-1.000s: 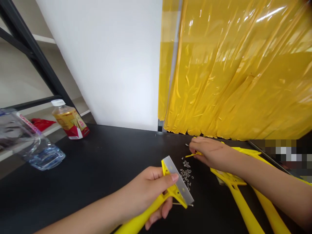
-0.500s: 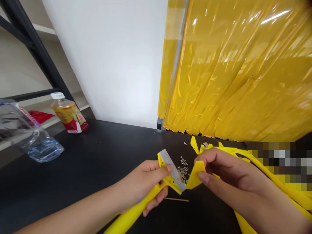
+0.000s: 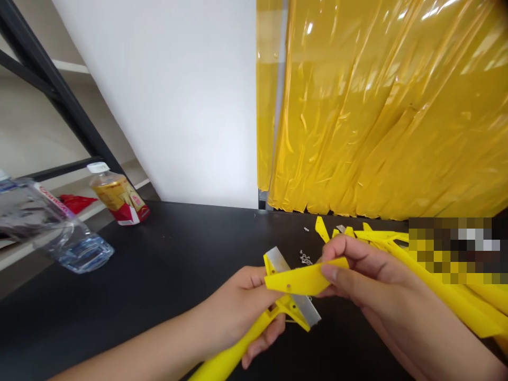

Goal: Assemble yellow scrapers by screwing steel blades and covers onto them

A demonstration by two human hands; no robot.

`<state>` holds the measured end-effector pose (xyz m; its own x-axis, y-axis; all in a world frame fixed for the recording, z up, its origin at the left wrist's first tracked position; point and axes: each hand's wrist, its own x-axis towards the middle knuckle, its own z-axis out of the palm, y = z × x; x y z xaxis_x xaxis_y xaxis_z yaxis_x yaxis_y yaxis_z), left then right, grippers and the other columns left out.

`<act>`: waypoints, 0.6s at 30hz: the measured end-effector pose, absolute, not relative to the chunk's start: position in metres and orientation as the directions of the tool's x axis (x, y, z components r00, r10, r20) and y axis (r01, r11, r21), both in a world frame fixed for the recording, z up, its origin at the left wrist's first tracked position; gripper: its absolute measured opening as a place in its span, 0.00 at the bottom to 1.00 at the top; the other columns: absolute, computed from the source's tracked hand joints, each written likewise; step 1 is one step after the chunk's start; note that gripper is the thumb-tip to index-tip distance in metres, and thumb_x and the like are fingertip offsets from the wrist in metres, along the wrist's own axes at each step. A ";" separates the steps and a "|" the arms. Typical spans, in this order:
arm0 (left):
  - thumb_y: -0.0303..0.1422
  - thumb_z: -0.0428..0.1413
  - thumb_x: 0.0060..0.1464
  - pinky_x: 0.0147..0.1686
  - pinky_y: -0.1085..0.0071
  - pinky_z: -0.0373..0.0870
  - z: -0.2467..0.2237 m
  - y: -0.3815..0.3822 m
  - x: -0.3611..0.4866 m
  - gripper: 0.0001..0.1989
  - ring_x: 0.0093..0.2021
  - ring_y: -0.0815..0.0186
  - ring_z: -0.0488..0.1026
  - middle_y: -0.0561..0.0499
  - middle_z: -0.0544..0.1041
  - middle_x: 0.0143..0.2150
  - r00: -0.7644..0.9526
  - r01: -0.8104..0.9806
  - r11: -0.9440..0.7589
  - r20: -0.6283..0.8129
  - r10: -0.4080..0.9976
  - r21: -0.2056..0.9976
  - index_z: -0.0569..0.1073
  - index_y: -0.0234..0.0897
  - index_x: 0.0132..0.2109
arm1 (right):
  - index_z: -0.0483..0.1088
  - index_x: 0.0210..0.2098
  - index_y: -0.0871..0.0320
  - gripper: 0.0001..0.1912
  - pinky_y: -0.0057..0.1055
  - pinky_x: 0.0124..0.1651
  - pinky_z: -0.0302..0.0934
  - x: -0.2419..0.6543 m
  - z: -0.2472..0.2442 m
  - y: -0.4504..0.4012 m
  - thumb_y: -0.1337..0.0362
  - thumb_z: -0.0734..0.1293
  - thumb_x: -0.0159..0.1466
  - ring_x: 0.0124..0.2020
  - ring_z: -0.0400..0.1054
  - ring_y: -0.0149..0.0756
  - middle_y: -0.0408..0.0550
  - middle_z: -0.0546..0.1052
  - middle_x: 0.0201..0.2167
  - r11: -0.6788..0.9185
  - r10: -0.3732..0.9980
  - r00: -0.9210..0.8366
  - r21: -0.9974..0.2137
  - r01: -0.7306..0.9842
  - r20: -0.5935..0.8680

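A yellow plastic strip curtain (image 3: 377, 106) hangs beside a white wall (image 3: 159, 95) at the back of a black tabletop (image 3: 159, 254), with a clear plastic water bottle (image 3: 75, 248) and a white-capped drink bottle (image 3: 119, 193) at far left. The left hand (image 3: 238, 307) is closed around the head of a yellow plastic scraper (image 3: 234, 354), whose bare razor blade (image 3: 307, 309) sticks out past the fingers. The right hand (image 3: 369, 286) pinches a flat yellow plastic strip (image 3: 305, 279) between thumb and fingers, holding it across the scraper's head. Tiny metal bits (image 3: 305, 258) lie just beyond, beside a heap of yellow plastic parts (image 3: 436, 270). The uncovered edge is the main hazard: if the strip slips or the scraper twists, it could nick a finger. A careless knock could also scatter the tiny bits.
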<state>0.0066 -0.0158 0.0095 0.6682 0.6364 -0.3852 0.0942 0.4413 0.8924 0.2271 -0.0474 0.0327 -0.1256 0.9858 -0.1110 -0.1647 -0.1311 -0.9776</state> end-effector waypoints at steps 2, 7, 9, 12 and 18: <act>0.47 0.52 0.67 0.10 0.82 0.64 0.010 -0.017 0.007 0.20 0.12 0.74 0.61 0.55 0.70 0.18 0.659 0.107 0.423 -0.383 0.648 0.900 0.77 0.34 0.40 | 0.74 0.37 0.51 0.12 0.28 0.38 0.66 0.224 0.029 -0.050 0.51 0.75 0.63 0.34 0.69 0.33 0.41 0.75 0.32 -0.094 0.994 -0.065 -0.981 -0.172 -0.084; 0.51 0.52 0.66 0.10 0.82 0.63 0.008 -0.019 0.006 0.25 0.12 0.75 0.61 0.55 0.69 0.18 0.640 0.135 0.382 -0.375 0.670 0.914 0.76 0.33 0.33 | 0.72 0.34 0.51 0.15 0.26 0.34 0.62 0.216 0.030 -0.057 0.47 0.73 0.64 0.30 0.63 0.31 0.39 0.70 0.28 -0.031 0.999 -0.036 -0.999 -0.044 -0.029; 0.52 0.52 0.65 0.10 0.82 0.62 0.007 -0.019 0.005 0.29 0.12 0.75 0.61 0.53 0.68 0.17 0.635 0.137 0.375 -0.372 0.677 0.917 0.71 0.34 0.26 | 0.72 0.35 0.51 0.15 0.25 0.30 0.60 0.216 0.030 -0.057 0.46 0.70 0.67 0.28 0.62 0.31 0.39 0.69 0.26 -0.028 0.998 -0.061 -0.991 0.128 -0.036; 0.53 0.52 0.65 0.09 0.82 0.61 0.007 -0.019 0.006 0.29 0.12 0.75 0.61 0.53 0.67 0.17 0.617 0.113 0.361 -0.350 0.705 0.926 0.69 0.35 0.23 | 0.72 0.41 0.49 0.12 0.27 0.36 0.66 0.217 0.030 -0.057 0.48 0.67 0.69 0.34 0.70 0.34 0.41 0.75 0.33 0.013 0.992 -0.125 -0.937 0.349 -0.033; 0.54 0.56 0.62 0.09 0.81 0.61 0.012 -0.018 0.008 0.25 0.11 0.75 0.60 0.54 0.69 0.18 0.600 0.057 0.370 -0.328 0.730 0.927 0.71 0.35 0.30 | 0.73 0.44 0.46 0.07 0.28 0.43 0.70 0.219 0.032 -0.059 0.54 0.65 0.70 0.42 0.76 0.36 0.40 0.80 0.41 0.128 0.973 -0.230 -0.846 0.518 0.006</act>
